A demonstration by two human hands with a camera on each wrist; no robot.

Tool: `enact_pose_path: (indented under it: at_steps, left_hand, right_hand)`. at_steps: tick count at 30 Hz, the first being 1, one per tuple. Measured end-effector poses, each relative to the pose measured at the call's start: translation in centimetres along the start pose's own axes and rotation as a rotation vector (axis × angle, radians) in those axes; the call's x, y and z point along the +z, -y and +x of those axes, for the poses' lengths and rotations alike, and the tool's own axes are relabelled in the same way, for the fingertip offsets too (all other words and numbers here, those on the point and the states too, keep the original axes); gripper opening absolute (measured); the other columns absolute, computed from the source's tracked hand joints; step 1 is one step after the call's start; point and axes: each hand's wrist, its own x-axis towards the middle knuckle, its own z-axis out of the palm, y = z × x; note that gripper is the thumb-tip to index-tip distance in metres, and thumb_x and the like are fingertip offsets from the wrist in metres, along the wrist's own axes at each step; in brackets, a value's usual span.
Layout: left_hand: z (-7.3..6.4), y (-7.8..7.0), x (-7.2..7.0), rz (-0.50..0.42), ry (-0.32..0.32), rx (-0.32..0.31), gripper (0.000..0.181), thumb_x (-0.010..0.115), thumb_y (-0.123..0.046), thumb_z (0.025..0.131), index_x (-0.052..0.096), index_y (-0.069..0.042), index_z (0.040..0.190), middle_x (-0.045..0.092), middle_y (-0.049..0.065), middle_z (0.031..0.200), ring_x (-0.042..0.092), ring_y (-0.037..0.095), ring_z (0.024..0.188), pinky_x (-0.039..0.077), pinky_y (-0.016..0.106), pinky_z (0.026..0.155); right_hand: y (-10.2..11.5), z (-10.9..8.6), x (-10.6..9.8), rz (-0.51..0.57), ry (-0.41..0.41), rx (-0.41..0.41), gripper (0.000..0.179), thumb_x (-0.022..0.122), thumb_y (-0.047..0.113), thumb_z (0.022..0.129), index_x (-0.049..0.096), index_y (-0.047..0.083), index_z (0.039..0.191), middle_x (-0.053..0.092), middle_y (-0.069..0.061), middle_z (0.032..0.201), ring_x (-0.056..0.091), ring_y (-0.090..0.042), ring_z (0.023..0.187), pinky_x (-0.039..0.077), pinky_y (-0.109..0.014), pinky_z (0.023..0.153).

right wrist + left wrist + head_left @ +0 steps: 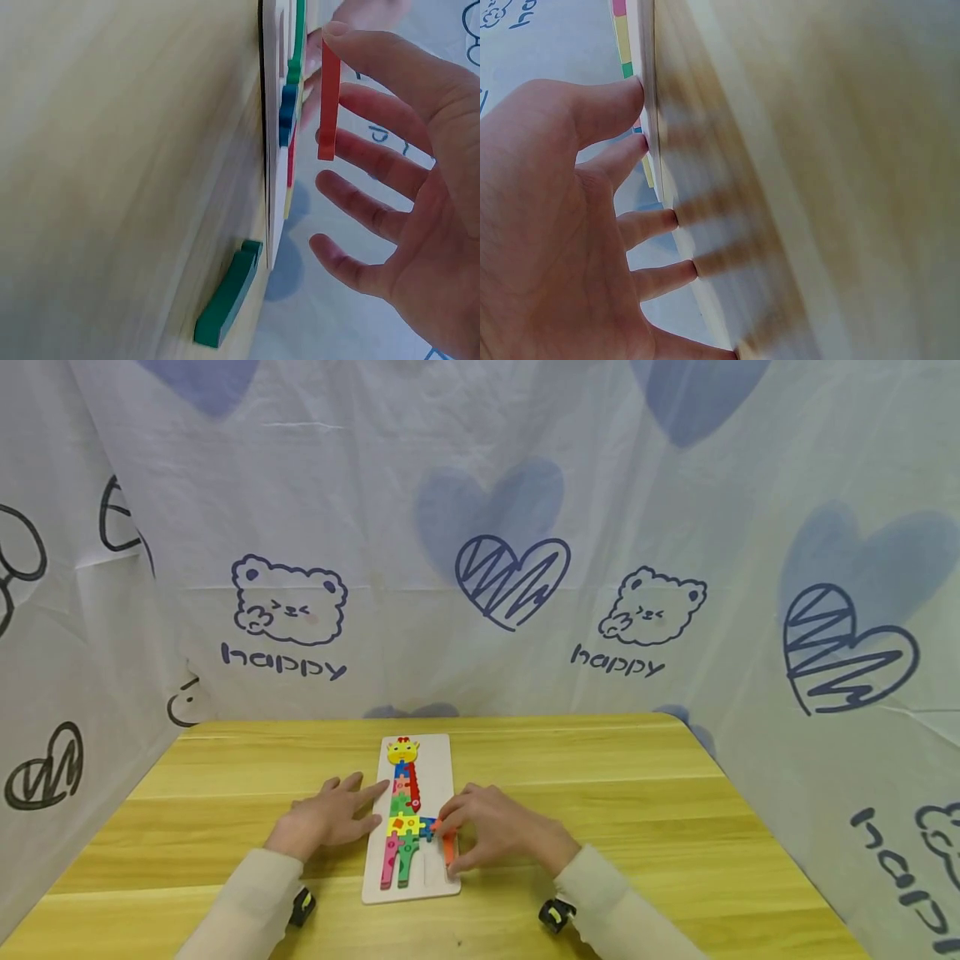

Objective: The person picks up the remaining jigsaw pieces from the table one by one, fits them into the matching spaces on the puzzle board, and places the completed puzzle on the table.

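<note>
A white puzzle board (433, 768) lies on the table with colourful giraffe pieces set in it. Its yellow head (402, 752) is at the far end, and a pink leg piece (389, 860) and a green leg piece (407, 862) are at the near end. My right hand (506, 831) pinches an orange puzzle piece (328, 105) between thumb and fingers, over the board's right side by a blue piece (427, 828). Fingers spread, my left hand (326, 818) rests at the left edge, its thumb and forefinger touching the board.
In the right wrist view, a loose green puzzle piece (225, 300) lies on the wooden table (637, 827) beside the board. A white cloth (405, 635) printed with bears and hearts hangs behind the table. Each wrist wears a small black device.
</note>
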Motion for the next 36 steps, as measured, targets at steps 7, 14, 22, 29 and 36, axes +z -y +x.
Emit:
enact_pose_path:
  at_steps: [7, 14, 22, 29, 36]
  left_hand:
    - [0.0, 0.0, -0.1, 0.004, 0.000, 0.004, 0.065, 0.054, -0.053, 0.102, 0.037, -0.031, 0.161, 0.030, 0.023, 0.168, 0.027, 0.061, 0.148, 0.028, 0.092, 0.099]
    - [0.0, -0.1, -0.2, 0.008, -0.002, 0.003, 0.065, 0.055, -0.054, 0.102, 0.037, -0.032, 0.160, 0.031, 0.023, 0.167, 0.028, 0.061, 0.148, 0.030, 0.092, 0.099]
    - [-0.1, 0.0, -0.2, 0.007, -0.003, 0.008, 0.065, 0.054, -0.054, 0.101, 0.038, -0.032, 0.160, 0.031, 0.023, 0.167, 0.029, 0.061, 0.148, 0.029, 0.092, 0.098]
    - [-0.1, 0.0, -0.2, 0.004, -0.002, 0.013, 0.065, 0.055, -0.052, 0.102, 0.038, -0.031, 0.160, 0.031, 0.024, 0.167, 0.029, 0.062, 0.148, 0.030, 0.091, 0.099]
    - [-0.2, 0.0, -0.2, -0.001, -0.003, 0.017, 0.064, 0.055, -0.052, 0.102, 0.038, -0.031, 0.160, 0.031, 0.024, 0.167, 0.028, 0.061, 0.148, 0.030, 0.092, 0.099]
  right_hand:
    - [0.8, 0.7, 0.3, -0.046, -0.002, -0.004, 0.045, 0.080, 0.055, 0.084, 0.076, 0.031, 0.122, 0.069, 0.010, 0.136, 0.055, -0.011, 0.115, 0.041, -0.021, 0.089]
    - [1.4, 1.3, 0.7, -0.077, 0.009, 0.016, 0.043, 0.081, 0.055, 0.084, 0.076, 0.035, 0.122, 0.070, 0.013, 0.133, 0.055, -0.009, 0.112, 0.037, -0.019, 0.083]
    - [2.1, 1.9, 0.9, -0.106, 0.030, 0.017, 0.040, 0.080, 0.057, 0.083, 0.076, 0.040, 0.118, 0.070, 0.017, 0.132, 0.053, -0.007, 0.108, 0.035, -0.018, 0.079]
    - [2.8, 2.1, 0.9, -0.105, 0.049, 0.034, 0.042, 0.080, 0.057, 0.084, 0.075, 0.041, 0.122, 0.070, 0.017, 0.134, 0.053, -0.007, 0.105, 0.035, -0.020, 0.079]
    - [3.3, 2.3, 1.0, -0.136, 0.051, 0.061, 0.042, 0.080, 0.060, 0.082, 0.075, 0.043, 0.120, 0.070, 0.021, 0.132, 0.052, -0.006, 0.097, 0.035, -0.022, 0.079]
